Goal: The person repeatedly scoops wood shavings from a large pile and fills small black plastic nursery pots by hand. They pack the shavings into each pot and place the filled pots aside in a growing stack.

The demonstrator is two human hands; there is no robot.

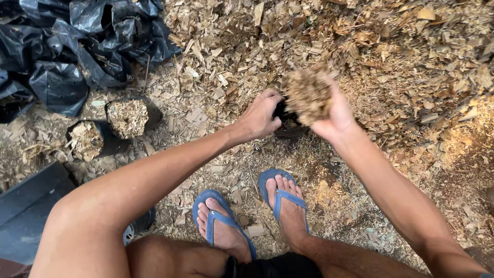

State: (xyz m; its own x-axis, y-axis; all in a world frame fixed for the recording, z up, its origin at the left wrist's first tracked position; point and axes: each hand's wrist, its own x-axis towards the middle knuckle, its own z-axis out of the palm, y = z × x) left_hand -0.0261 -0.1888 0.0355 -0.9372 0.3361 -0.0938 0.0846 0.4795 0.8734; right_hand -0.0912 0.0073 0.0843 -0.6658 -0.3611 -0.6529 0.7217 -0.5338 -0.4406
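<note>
Wood chips [309, 95] fill my right hand [334, 110], cupped tight around them. Small black bag [288, 123] sits just below-left of it, my left hand [260, 116] pinching its rim.

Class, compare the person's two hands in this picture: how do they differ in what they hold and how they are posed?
The right hand is cupped, carrying a heap of wood chips; the left hand carries none and grips the rim of a small black bag. The right hand sits higher than the bag; the left touches it. Both are bare and reach over the chip-covered ground.
</note>
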